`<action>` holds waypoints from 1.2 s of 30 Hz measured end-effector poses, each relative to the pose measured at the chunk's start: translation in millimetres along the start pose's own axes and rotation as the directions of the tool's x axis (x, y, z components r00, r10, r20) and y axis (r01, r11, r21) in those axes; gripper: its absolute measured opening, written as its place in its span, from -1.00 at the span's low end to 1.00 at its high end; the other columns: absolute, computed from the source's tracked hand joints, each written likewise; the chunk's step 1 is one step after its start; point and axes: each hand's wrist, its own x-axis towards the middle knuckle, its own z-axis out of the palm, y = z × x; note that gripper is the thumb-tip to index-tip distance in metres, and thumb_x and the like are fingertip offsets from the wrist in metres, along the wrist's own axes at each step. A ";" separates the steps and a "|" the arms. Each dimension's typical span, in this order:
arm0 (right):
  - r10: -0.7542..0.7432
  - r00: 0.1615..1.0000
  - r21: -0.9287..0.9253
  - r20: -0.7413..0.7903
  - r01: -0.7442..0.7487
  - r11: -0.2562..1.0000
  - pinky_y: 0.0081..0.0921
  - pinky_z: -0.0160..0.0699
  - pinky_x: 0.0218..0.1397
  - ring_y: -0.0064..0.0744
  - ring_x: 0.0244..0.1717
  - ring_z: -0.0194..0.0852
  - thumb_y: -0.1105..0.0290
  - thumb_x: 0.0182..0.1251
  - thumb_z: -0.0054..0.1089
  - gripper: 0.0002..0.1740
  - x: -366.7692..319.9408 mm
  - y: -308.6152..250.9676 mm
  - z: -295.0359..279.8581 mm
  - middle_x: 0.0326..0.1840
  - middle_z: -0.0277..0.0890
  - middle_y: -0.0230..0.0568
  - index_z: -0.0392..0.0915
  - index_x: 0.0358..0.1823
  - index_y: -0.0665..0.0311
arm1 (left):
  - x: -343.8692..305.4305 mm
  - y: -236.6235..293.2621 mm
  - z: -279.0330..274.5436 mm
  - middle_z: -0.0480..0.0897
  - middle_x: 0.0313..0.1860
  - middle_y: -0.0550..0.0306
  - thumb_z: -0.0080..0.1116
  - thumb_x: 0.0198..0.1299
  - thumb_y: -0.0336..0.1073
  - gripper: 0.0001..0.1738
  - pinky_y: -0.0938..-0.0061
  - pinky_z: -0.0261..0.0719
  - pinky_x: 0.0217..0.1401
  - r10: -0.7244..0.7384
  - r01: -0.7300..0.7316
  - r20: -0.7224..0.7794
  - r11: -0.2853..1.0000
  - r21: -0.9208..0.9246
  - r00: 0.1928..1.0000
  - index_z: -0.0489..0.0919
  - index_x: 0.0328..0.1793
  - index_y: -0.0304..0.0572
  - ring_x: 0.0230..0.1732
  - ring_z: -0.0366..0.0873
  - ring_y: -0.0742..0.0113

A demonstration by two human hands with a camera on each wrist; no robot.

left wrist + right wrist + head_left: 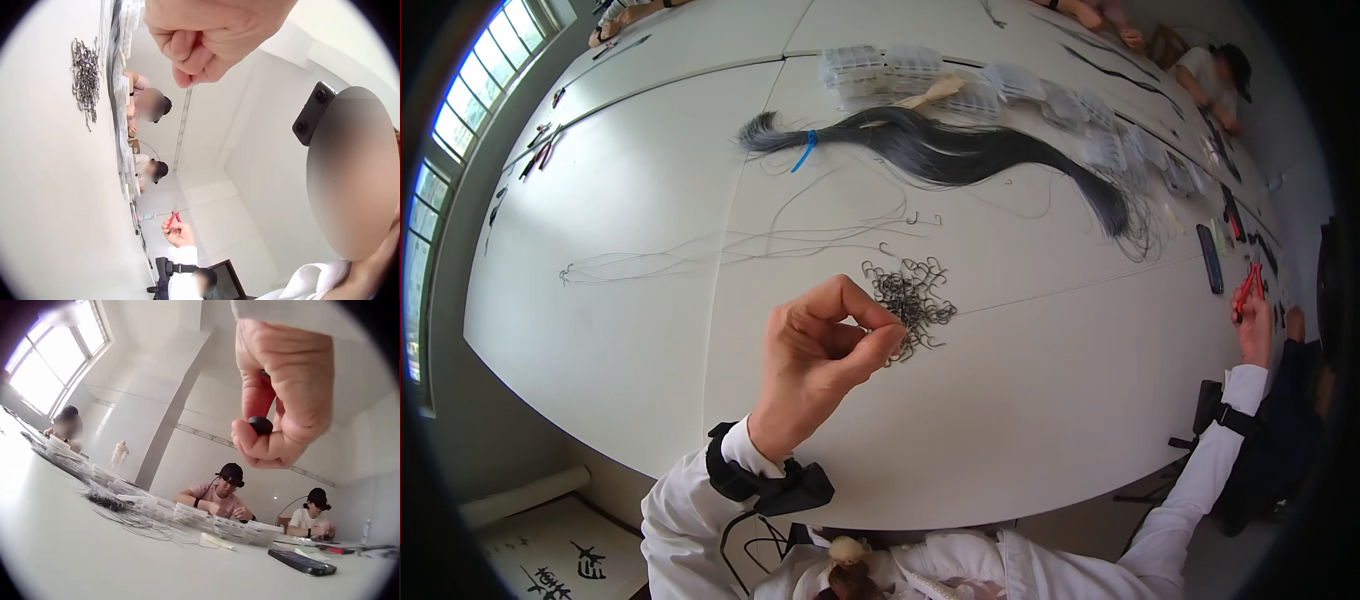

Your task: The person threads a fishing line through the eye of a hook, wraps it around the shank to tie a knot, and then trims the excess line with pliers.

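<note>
My left hand (815,335) is raised over the white table, thumb and index fingertips pinched together. A thin line (1080,285) runs from near these fingertips toward the right; any small piece between them is hidden. Beyond the fingers lies a heap of small dark hooks (912,295). Far out to the right, my right hand (1253,330) grips red-handled pliers (1250,281), tips pointing up and away. In the right wrist view its fingers curl round a dark rounded handle end (261,425).
Thin strands with hooked ends (740,250) stretch across the left. A dark bundle of long strands (960,155), tied with a blue tie (804,152), lies behind, before clear plastic boxes (850,70). Near my right hand is a phone (1210,258). Other people (225,497) sit across the table.
</note>
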 end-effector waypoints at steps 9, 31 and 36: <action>0.083 0.995 -0.026 -0.058 -0.084 0.996 -0.62 0.28 -0.47 -0.58 -0.47 0.33 0.48 0.02 -0.06 -0.67 15.7 23.3 -17.6 -0.37 0.43 -0.37 0.41 -0.10 0.26 | -3.9 5.3 -5.6 0.61 -0.45 0.18 0.22 0.08 -0.59 -0.86 0.75 0.37 -0.49 -0.040 0.033 0.059 0.992 0.119 0.997 0.48 -0.41 -0.27 -0.45 0.50 0.63; -0.174 0.457 -0.451 0.872 0.890 0.074 -0.26 0.33 0.12 -0.13 0.01 0.20 0.24 0.20 0.17 -0.52 -95.7 -23.7 306.5 -0.09 0.22 -0.08 0.28 0.03 0.38 | -13.2 1.5 2.3 0.63 -0.50 0.20 0.33 0.01 -0.60 -0.78 0.79 0.35 -0.57 0.139 -0.262 0.330 0.893 0.366 0.934 0.53 -0.24 -0.30 -0.62 0.48 0.67; -0.186 0.409 -0.418 0.894 0.908 -0.012 -0.29 0.35 0.12 -0.15 0.02 0.20 0.26 0.19 0.18 -0.49 -88.5 -15.0 313.2 -0.04 0.20 -0.10 0.27 0.07 0.39 | -15.5 2.5 0.9 0.66 -0.47 0.13 0.37 -0.01 -0.59 -0.65 0.78 0.41 -0.56 0.168 -0.301 0.347 0.876 0.376 0.923 0.48 -0.11 -0.31 -0.59 0.55 0.63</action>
